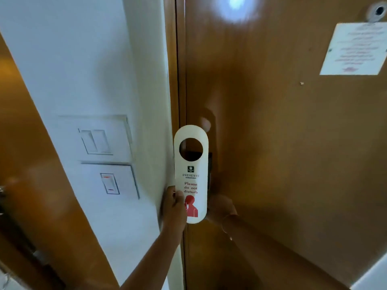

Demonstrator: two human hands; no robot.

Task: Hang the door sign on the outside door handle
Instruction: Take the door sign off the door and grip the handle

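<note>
A white door sign point(191, 178) with a round hole at the top and red "Please do not disturb" print stands upright in front of the brown wooden door point(282, 143), close to its left edge. My left hand point(173, 208) pinches the sign's lower left edge. My right hand point(223, 208) rests against the door just below a dark lock plate point(210, 164). Its fingers are hidden behind the sign. No door handle is visible; the sign and my right hand cover that spot.
A white wall point(83, 59) with two switch plates point(96, 141) point(110, 183) stands left of the door. A paper notice point(354, 49) and a peephole point(379, 11) are high on the door. Another brown panel with metal hardware point(2, 191) sits at the far left.
</note>
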